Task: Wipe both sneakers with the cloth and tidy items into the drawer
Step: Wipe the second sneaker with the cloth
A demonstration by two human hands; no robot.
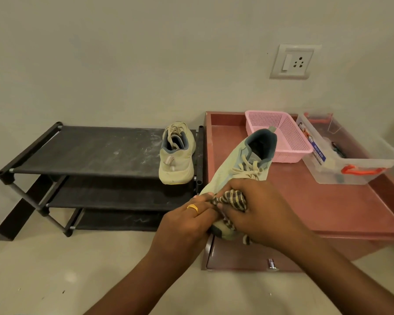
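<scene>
Both hands work one sneaker (241, 164) above the drawer unit (328, 210) — left hand (187, 221) grips its toe, right hand (257, 208) clutches the striped cloth (233, 198) against it. Its mate (176, 155) (heel toward the camera) sits on the black rack (89, 151).

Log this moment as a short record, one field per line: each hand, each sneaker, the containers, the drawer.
left hand: grips toe end of held sneaker
right hand: presses striped cloth on that sneaker's toe
other sneaker: upright on shoe rack top shelf, heel toward camera
pink basket: on red cabinet top
clear storage box: right of basket, lid off
drawer: appears shut, handle visible
</scene>
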